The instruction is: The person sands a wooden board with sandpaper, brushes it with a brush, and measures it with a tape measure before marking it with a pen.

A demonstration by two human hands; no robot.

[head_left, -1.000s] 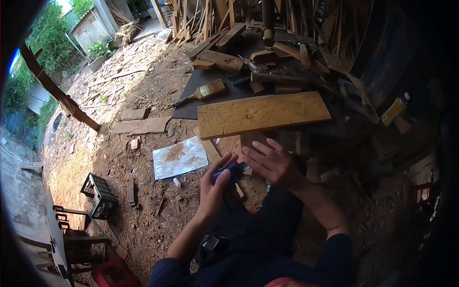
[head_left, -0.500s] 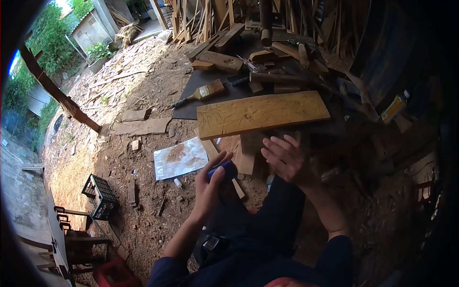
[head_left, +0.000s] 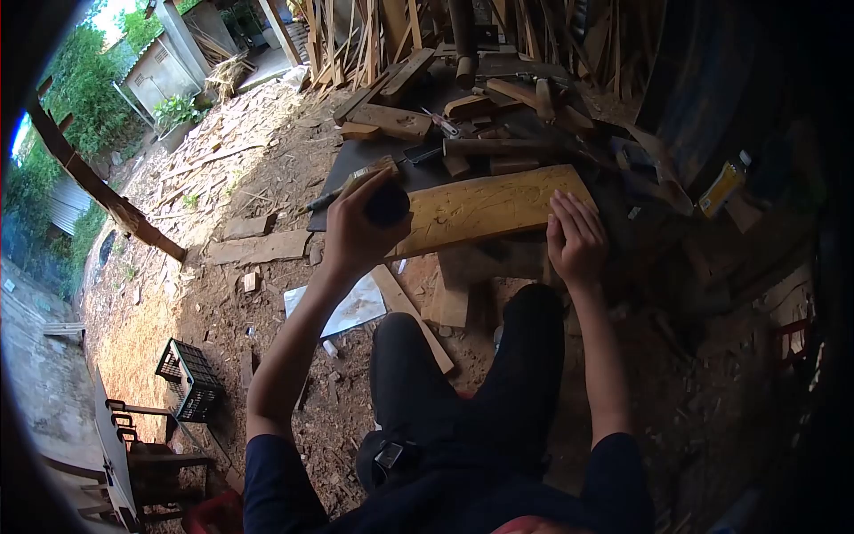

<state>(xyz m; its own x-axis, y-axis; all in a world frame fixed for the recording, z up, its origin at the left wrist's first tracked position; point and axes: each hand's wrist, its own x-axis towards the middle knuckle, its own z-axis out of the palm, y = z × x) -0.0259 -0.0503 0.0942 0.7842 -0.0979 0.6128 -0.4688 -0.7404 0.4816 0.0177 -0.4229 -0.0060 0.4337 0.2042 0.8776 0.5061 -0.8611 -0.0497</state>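
Note:
My left hand [head_left: 356, 222] is closed around a dark blue round object [head_left: 388, 205], whose kind I cannot make out. It is over the left end of a yellowish wooden board [head_left: 480, 203] with carved lines on its face, hiding that end. At the board's right end, my right hand [head_left: 580, 238] has its fingers over the near edge and its thumb at the front side. Behind my left hand lies a paintbrush [head_left: 381, 166], partly covered by my fingers.
The dark table [head_left: 331, 176] bears wood pieces [head_left: 391, 122] and a red-handled tool [head_left: 439, 123]. On the ground are a white plastic sheet [head_left: 360, 303], a small white bottle [head_left: 330, 349] and a black crate [head_left: 189, 381]. A wooden post [head_left: 116, 200] leans at the left.
My left hand has moved up and forward with the blue object, to over the board's left end. My right hand has moved right and onto the board's right end.

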